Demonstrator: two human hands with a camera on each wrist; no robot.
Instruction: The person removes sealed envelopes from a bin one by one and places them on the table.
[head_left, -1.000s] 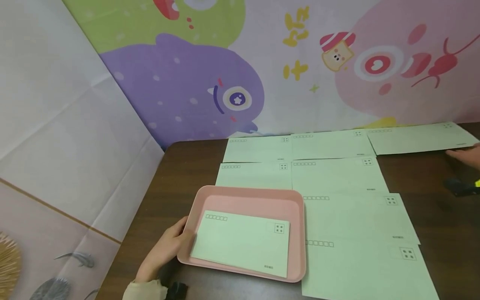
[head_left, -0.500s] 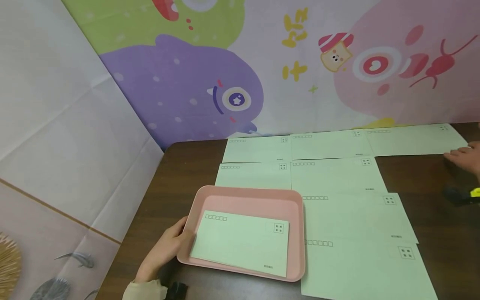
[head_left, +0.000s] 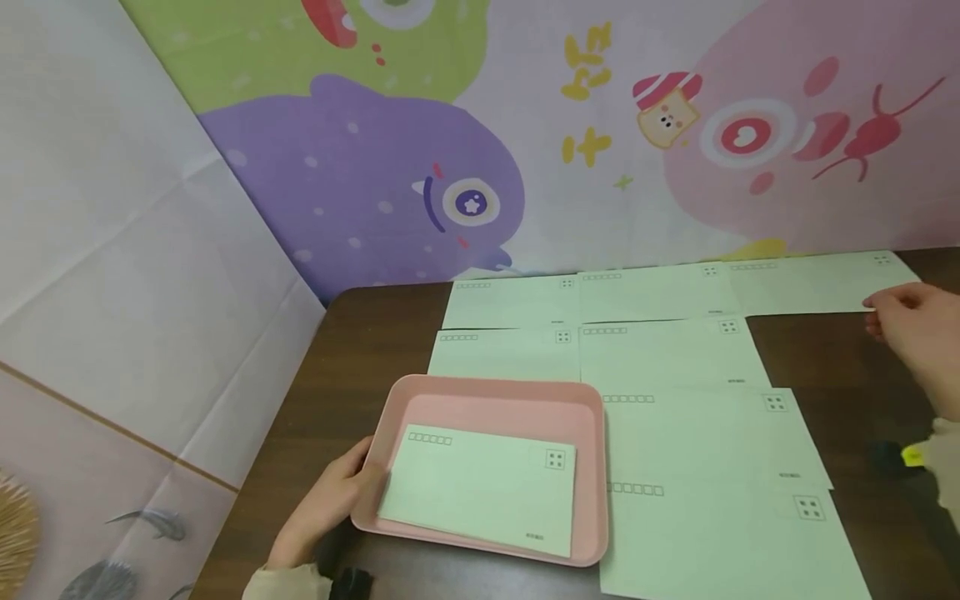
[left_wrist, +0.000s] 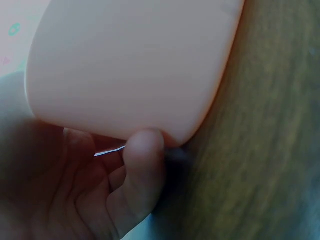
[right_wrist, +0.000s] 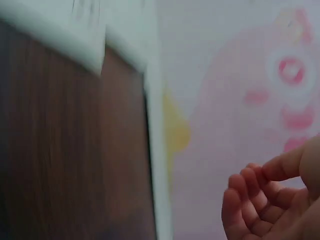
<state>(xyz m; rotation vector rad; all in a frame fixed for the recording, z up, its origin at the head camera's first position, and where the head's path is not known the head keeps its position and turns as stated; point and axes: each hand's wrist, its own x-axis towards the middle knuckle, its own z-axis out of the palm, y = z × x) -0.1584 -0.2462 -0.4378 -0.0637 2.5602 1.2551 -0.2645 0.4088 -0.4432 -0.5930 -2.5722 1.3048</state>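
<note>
A pink tray (head_left: 495, 392) with pale green envelopes (head_left: 480, 492) in it stands near the front of the table. My left hand (head_left: 337, 492) grips the tray's left side, its thumb against the tray wall in the left wrist view. More envelopes lie in rows behind and to the right of the tray. At the far right end of the back row lies one envelope (head_left: 817, 283). By its front right corner is my right hand (head_left: 911, 333), which holds nothing. In the right wrist view its fingers are loosely bent, with the thumb close to the index finger.
Two other envelopes (head_left: 513, 302) (head_left: 652, 294) share the back row along the printed cartoon backdrop (head_left: 600, 208). Further envelopes (head_left: 675, 358) (head_left: 705, 433) (head_left: 727, 542) lie in front of them. Dark wooden table (head_left: 825, 358) shows on both sides. A pale wall panel (head_left: 150, 292) stands at the left.
The rightmost back envelope has shifted slightly left and now lies straighter beside its neighbour. My right hand has come further into view, moving left. The left hand still holds the tray.
</note>
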